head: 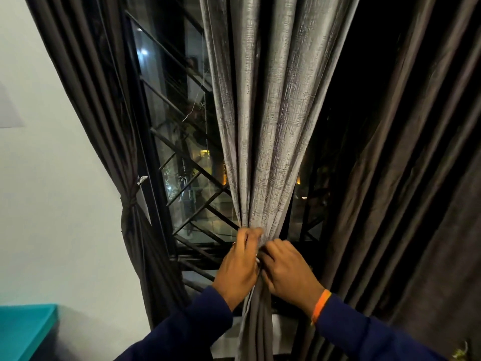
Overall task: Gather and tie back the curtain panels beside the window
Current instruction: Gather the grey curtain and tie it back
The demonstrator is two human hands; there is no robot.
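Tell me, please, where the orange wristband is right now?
In the head view it sits low and right of centre, around the right wrist, between the right hand and the navy sleeve: the orange wristband.

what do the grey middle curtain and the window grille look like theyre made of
The grey middle curtain looks like woven fabric with a slight sheen: a crosshatched slub texture catches the light along its folds; the fibre cannot be told. The window grille looks like metal painted black: thin, straight, rigid diagonal bars with a dull finish.
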